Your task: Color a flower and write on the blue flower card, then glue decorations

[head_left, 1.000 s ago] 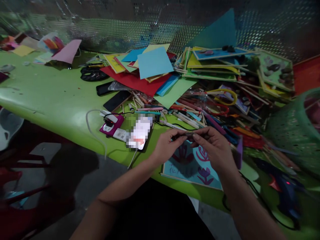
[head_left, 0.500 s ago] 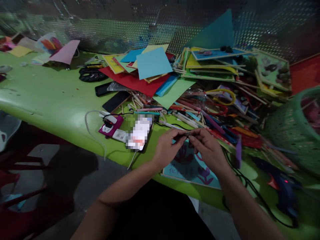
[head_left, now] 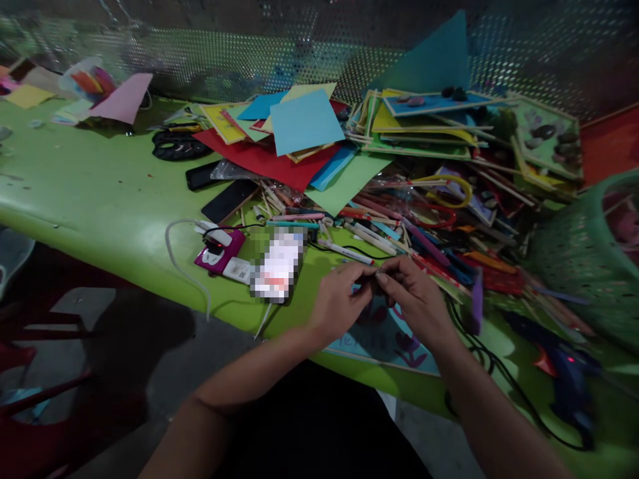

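My left hand [head_left: 342, 296] and my right hand [head_left: 414, 293] meet fingertip to fingertip above the near table edge. Both are closed in a pinch on something small and dark, mostly hidden by the fingers, so its kind cannot be made out. Under them lies a blue card [head_left: 384, 342] with purple and red tulip shapes and handwriting; my hands cover its upper part. Just beyond the fingers lies a white marker [head_left: 349, 251]. To the left of my left hand a lit phone [head_left: 278, 266], its screen blurred, rests beside a purple power strip [head_left: 219, 251].
A blue glue gun [head_left: 566, 372] with a red light and black cable lies at the right. Behind it stands a green basket [head_left: 574, 259]. Coloured paper [head_left: 304, 123], sticks, pens and framed panels [head_left: 429, 126] are heaped along the back of the green table [head_left: 100, 179].
My hands stay together, with the left fingers shifted slightly and curled closer to the right ones. The view has moved a little.
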A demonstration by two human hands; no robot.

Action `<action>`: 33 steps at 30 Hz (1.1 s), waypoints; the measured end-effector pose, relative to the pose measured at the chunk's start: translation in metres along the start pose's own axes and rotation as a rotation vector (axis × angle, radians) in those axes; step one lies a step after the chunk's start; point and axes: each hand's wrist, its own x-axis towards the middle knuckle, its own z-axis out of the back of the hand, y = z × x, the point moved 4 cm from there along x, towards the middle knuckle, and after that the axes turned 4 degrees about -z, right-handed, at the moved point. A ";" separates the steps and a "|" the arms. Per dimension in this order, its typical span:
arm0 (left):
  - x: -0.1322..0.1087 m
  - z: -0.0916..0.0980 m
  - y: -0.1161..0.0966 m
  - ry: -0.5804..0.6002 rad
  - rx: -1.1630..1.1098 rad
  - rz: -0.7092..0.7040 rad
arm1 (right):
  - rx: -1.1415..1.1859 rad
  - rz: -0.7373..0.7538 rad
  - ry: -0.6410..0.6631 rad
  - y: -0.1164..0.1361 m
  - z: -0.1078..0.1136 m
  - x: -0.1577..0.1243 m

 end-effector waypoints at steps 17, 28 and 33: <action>0.001 0.001 0.004 -0.034 -0.090 0.066 | 0.004 -0.007 0.030 -0.003 0.001 -0.001; 0.000 0.000 0.002 -0.032 -0.037 0.030 | 0.006 0.006 0.001 0.001 0.001 -0.001; -0.001 0.000 0.002 -0.031 0.025 -0.022 | -0.009 0.007 0.009 0.001 0.001 -0.001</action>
